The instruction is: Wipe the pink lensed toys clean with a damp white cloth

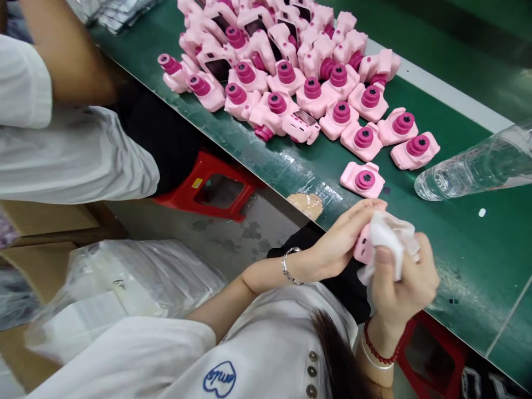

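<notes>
My left hand (338, 235), with a silver bracelet at its wrist, is wrapped round a pink toy camera (363, 246) at the table's edge. Most of that camera is covered by my fingers and a cloth. In my right hand (407, 280) the crumpled white wiping cloth (388, 238) is pinched and pressed against the camera. Just beyond my hands a single pink toy camera (363, 179) lies with its magenta lens facing up. A large group of like cameras (286, 77) spreads over the table behind it, some showing dark screens.
A clear plastic bottle (469, 160) lies on the green table (465, 233) at the right. To the left, another person's arm (70, 55) is near the table. A red stool (208, 185) and a plastic-wrapped stack (137, 282) are below the edge.
</notes>
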`<state>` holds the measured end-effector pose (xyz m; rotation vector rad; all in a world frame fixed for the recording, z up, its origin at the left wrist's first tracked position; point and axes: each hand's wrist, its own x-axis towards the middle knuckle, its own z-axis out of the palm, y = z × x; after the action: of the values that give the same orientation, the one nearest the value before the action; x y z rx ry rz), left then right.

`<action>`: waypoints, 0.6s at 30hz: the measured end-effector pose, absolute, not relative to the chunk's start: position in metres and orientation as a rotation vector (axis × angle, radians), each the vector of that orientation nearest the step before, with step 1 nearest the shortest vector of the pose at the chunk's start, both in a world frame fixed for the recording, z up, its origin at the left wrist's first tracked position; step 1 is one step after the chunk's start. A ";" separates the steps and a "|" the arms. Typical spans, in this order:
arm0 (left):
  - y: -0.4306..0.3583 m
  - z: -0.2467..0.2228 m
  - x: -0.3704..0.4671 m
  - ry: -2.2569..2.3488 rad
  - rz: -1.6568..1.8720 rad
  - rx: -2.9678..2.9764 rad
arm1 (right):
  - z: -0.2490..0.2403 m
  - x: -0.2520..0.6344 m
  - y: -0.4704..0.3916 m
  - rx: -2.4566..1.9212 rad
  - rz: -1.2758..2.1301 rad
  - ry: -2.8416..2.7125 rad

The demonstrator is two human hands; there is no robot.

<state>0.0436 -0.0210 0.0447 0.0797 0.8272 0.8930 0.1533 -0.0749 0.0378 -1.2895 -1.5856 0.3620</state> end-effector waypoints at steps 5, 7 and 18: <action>-0.007 0.044 0.031 0.641 0.701 -0.032 | 0.021 0.166 -0.085 -1.113 0.297 -1.746; -0.005 0.042 0.028 0.530 0.678 -0.024 | 0.012 0.170 -0.091 -1.179 0.221 -1.489; -0.006 0.033 0.024 0.332 0.767 0.103 | 0.018 0.155 -0.096 -1.212 0.132 -1.592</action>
<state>0.0245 -0.0063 0.0330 0.1026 0.3317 0.7669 0.1545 -0.0963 0.0178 -1.2122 -1.5922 0.1316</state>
